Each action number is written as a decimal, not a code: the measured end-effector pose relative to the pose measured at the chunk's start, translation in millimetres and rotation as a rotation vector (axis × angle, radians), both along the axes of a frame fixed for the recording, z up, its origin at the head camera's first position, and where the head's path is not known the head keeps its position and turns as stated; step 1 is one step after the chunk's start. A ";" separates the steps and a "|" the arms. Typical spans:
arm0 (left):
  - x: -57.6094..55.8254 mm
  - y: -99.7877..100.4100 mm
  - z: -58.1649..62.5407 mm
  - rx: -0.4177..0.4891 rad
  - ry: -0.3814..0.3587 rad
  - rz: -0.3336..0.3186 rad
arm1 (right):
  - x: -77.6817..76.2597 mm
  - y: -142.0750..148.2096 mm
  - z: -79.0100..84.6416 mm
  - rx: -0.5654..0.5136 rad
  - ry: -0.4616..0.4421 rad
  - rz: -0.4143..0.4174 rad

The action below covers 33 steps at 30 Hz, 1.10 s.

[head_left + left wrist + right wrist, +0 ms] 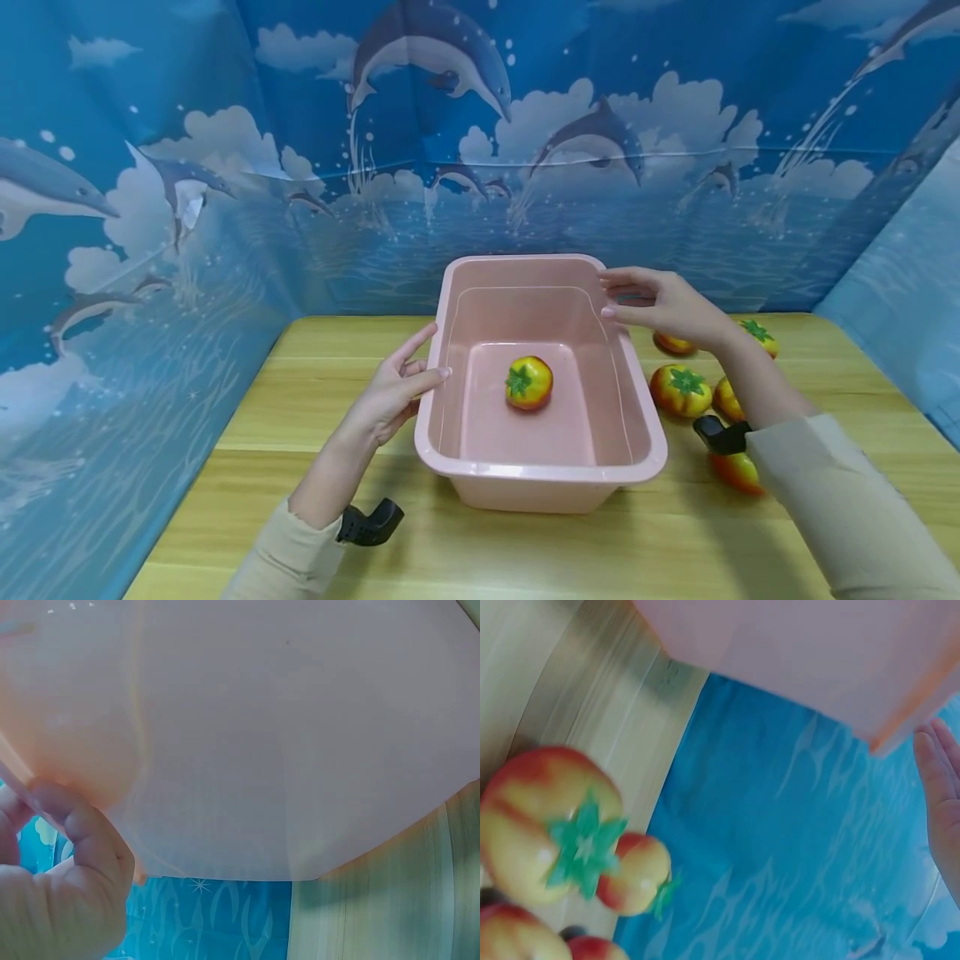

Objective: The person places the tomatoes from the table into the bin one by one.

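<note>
A pink plastic basin (540, 473) stands on the wooden table with one yellow-and-red fruit (529, 383), topped by green leaves, on its floor. My left hand (393, 387) pinches the basin's left rim, thumb on top and the other fingers outside; the left wrist view shows this grip beside the basin's wall (262, 735). At the far right corner is my right hand (660, 304), its extended fingers and thumb by the rim. In the right wrist view those fingers (934, 769) lie close against the basin's edge; whether they touch is unclear.
Several similar fruits (681, 392) lie on the table right of the basin, some partly hidden by my right forearm. The wooden table (315, 367) meets a blue dolphin-print sheet (420, 208) at the back and sides. Black wrist mounts (371, 523) sit on both wrists.
</note>
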State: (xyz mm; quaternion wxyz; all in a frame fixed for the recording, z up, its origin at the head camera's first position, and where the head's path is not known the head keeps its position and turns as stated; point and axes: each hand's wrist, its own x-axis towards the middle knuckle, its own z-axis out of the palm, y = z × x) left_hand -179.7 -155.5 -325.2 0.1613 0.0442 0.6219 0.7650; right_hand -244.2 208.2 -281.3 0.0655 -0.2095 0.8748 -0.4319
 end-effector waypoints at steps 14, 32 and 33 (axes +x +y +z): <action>3.7 -1.1 -1.5 -0.007 -0.020 0.033 | 31.3 81.3 -9.9 0.111 0.029 -0.181; 2.4 3.3 -3.6 0.009 -0.019 0.024 | 57.6 167.5 -62.9 0.130 0.004 -0.219; 2.3 3.3 -3.5 0.010 -0.018 0.025 | 58.2 169.5 -66.8 0.147 -0.001 -0.235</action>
